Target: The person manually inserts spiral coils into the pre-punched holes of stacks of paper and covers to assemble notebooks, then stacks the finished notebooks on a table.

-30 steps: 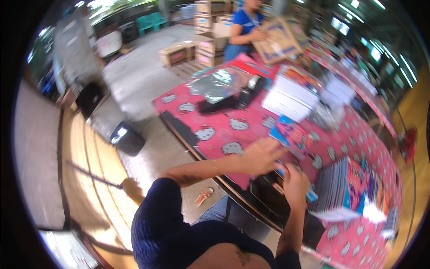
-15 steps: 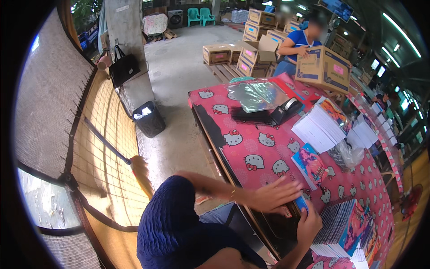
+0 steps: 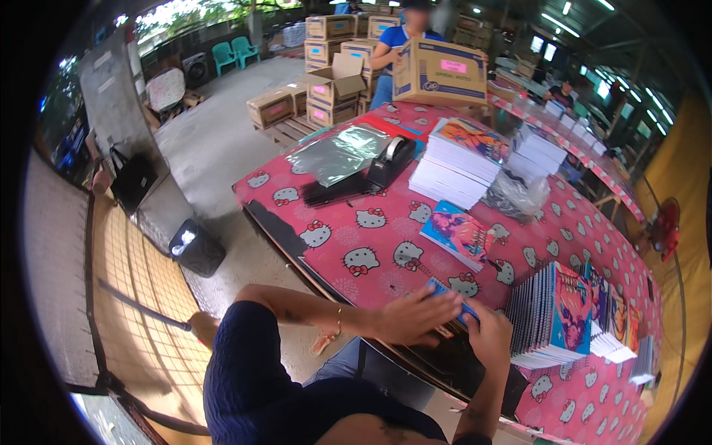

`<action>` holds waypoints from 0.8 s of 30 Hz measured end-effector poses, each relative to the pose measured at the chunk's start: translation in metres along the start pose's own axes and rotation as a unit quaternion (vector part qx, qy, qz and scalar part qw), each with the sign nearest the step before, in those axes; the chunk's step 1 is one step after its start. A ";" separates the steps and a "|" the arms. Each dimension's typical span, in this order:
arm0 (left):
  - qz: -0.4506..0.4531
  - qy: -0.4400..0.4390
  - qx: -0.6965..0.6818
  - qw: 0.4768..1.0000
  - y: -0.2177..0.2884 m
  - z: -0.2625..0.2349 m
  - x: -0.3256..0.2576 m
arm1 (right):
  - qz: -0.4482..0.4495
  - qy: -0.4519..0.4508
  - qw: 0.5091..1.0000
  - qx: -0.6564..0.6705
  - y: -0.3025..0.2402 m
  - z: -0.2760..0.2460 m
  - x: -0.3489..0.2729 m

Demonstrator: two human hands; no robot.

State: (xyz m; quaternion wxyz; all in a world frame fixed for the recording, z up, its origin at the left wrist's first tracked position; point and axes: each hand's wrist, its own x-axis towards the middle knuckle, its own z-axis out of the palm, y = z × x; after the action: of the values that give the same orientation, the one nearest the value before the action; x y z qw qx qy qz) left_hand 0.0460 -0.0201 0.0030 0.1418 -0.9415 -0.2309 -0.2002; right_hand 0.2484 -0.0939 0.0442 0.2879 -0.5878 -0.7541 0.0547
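A blue-covered notebook (image 3: 439, 288) is mostly hidden beneath my hands at the table's near edge; only a blue strip shows. My left hand (image 3: 417, 317) lies flat across it, fingers stretched out. At its right end my right hand (image 3: 489, 335) is closed, with fingers and thumb gripping the notebook's edge. Just beyond lies a small pile of notebooks (image 3: 458, 236) with a blue and pink picture cover. To the right of my right hand stands a thick stack of spiral notebooks (image 3: 552, 315), their wire bindings facing left.
The pink cat-print table (image 3: 348, 285) carries a tape dispenser (image 3: 391, 162), clear plastic sheets (image 3: 341, 154), white-paged stacks (image 3: 456, 174) and a crumpled plastic bag (image 3: 517, 195). Beyond it, another person holds a cardboard box (image 3: 437, 74). A dark bin (image 3: 196, 248) stands at left.
The view has swung right, so the table and stacks appear further left. My left hand still lies over the notebook and my right still grips it. The other person still holds the box.
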 end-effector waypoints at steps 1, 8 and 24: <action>-0.022 -0.032 0.027 0.999 0.004 -0.007 0.009 | -0.009 0.001 1.000 0.002 0.001 0.000 0.002; 0.004 -0.009 -0.004 1.000 0.011 -0.003 0.004 | 0.038 -0.020 0.998 -0.047 0.006 0.004 -0.007; 0.030 0.056 -0.005 0.998 0.007 0.011 0.028 | 0.140 0.210 0.866 0.433 0.047 0.059 -0.067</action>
State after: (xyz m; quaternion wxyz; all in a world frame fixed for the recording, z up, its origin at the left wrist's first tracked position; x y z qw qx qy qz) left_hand 0.0755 -0.0115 0.0046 0.1554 -0.9361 -0.1934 -0.2492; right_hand 0.2685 -0.1259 -0.0491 0.6538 -0.5016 -0.4862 0.2907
